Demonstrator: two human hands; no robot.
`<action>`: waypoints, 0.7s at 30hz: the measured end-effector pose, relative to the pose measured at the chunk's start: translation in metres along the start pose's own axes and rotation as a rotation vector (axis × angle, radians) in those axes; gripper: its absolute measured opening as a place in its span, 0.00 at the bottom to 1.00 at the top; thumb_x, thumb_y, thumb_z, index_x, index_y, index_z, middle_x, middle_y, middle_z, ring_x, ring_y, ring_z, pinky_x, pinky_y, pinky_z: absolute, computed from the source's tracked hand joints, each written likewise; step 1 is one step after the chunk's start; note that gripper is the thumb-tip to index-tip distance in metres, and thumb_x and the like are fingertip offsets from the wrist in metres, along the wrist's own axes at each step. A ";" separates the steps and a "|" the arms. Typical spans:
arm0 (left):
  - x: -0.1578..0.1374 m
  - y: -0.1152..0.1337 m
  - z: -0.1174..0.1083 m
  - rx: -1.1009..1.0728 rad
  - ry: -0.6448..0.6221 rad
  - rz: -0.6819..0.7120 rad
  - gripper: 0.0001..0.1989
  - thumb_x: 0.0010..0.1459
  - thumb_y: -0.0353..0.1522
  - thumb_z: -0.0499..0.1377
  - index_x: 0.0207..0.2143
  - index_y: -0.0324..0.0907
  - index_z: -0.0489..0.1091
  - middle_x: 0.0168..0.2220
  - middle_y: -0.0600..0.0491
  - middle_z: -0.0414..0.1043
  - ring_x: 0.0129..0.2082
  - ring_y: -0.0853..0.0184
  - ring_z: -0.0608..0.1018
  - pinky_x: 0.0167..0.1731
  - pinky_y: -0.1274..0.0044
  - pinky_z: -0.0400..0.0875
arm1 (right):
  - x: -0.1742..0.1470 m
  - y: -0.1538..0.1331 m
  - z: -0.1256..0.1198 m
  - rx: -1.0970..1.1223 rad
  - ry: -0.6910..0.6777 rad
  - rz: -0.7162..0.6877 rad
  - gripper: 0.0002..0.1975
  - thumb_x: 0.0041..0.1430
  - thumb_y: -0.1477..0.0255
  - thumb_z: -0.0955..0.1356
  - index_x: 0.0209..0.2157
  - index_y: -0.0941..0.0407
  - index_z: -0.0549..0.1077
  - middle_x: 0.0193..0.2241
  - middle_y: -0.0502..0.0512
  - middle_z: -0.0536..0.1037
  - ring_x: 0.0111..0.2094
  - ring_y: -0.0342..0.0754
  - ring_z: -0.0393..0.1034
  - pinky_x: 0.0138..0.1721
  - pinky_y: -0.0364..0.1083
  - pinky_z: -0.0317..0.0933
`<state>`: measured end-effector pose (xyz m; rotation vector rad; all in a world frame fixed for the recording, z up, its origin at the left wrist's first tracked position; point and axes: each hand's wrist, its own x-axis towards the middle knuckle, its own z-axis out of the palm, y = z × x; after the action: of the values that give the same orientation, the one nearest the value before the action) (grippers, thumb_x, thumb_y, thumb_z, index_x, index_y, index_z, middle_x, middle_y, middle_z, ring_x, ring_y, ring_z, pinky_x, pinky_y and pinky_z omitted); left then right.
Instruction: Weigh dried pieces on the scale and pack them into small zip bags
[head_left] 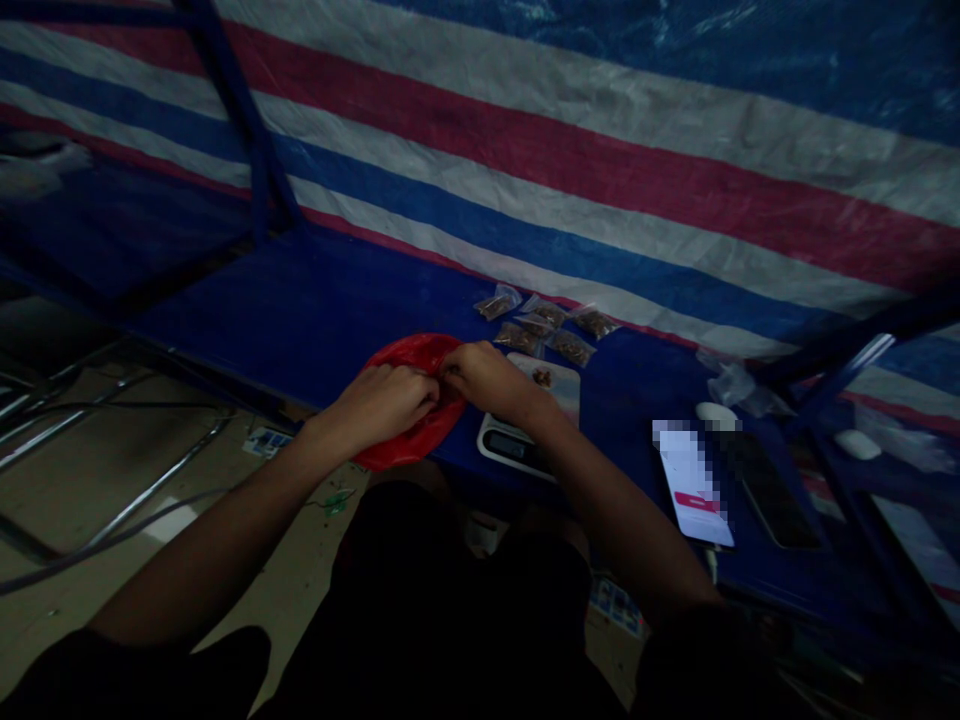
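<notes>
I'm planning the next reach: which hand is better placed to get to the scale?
Probably the right hand: it is nearer the scale, with its forearm partly hiding it from view. The left hand is farther away, at the red bag.

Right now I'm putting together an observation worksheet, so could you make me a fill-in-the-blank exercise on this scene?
The left hand and right hand are at a bag coloured ____.
Small brown pieces rest on a digital ____.
The lit phone lies on the person's ____ side.
The sheet behind the table has wide coloured ____.

Missing words: red; scale; right; stripes.
</notes>
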<state>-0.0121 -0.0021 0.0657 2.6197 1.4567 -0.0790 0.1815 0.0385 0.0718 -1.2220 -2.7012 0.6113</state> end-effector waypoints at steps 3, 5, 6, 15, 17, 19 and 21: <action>0.000 0.002 -0.005 -0.017 0.017 -0.005 0.13 0.68 0.32 0.55 0.43 0.46 0.82 0.44 0.47 0.85 0.40 0.57 0.85 0.39 0.70 0.75 | -0.001 0.001 0.000 0.025 0.017 -0.006 0.14 0.67 0.81 0.64 0.37 0.59 0.82 0.37 0.60 0.85 0.38 0.47 0.76 0.40 0.44 0.59; 0.001 0.002 -0.008 -0.024 0.043 -0.009 0.13 0.68 0.31 0.55 0.41 0.46 0.81 0.44 0.47 0.84 0.39 0.56 0.85 0.39 0.69 0.75 | -0.002 0.001 -0.003 0.054 0.035 -0.004 0.14 0.68 0.81 0.64 0.38 0.59 0.83 0.38 0.60 0.86 0.37 0.47 0.76 0.41 0.44 0.60; 0.001 0.000 -0.009 -0.026 0.061 -0.012 0.13 0.67 0.31 0.55 0.41 0.46 0.81 0.45 0.48 0.84 0.39 0.56 0.84 0.39 0.69 0.75 | -0.004 0.001 -0.005 0.071 0.054 -0.007 0.15 0.68 0.81 0.64 0.39 0.59 0.84 0.38 0.60 0.86 0.38 0.47 0.76 0.42 0.44 0.61; 0.012 0.003 -0.024 -0.070 0.156 -0.010 0.13 0.70 0.35 0.55 0.45 0.45 0.79 0.48 0.48 0.83 0.42 0.57 0.84 0.41 0.70 0.76 | -0.058 0.023 -0.062 0.070 0.307 0.038 0.12 0.67 0.77 0.69 0.45 0.57 0.86 0.43 0.59 0.87 0.42 0.51 0.80 0.47 0.47 0.67; 0.020 0.012 -0.031 -0.092 0.185 0.026 0.13 0.71 0.36 0.54 0.45 0.44 0.79 0.48 0.48 0.82 0.43 0.57 0.84 0.42 0.70 0.76 | -0.072 0.032 -0.072 0.033 0.284 0.075 0.12 0.66 0.78 0.69 0.42 0.56 0.86 0.39 0.56 0.87 0.39 0.50 0.80 0.44 0.46 0.67; 0.030 0.024 -0.037 -0.123 0.216 0.062 0.13 0.71 0.36 0.55 0.45 0.44 0.78 0.48 0.49 0.82 0.44 0.57 0.83 0.42 0.71 0.75 | -0.082 0.039 -0.077 -0.018 0.235 0.102 0.11 0.65 0.79 0.69 0.37 0.57 0.86 0.35 0.55 0.86 0.36 0.50 0.78 0.40 0.45 0.65; 0.042 0.036 -0.041 -0.152 0.230 0.095 0.12 0.71 0.35 0.55 0.46 0.44 0.78 0.48 0.50 0.82 0.46 0.58 0.83 0.42 0.72 0.75 | -0.087 0.043 -0.077 -0.045 0.184 0.119 0.12 0.65 0.81 0.68 0.34 0.57 0.84 0.32 0.54 0.86 0.34 0.49 0.78 0.39 0.45 0.63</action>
<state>0.0404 0.0208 0.1047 2.6365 1.3387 0.3399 0.2901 0.0238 0.1296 -1.3853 -2.5180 0.4285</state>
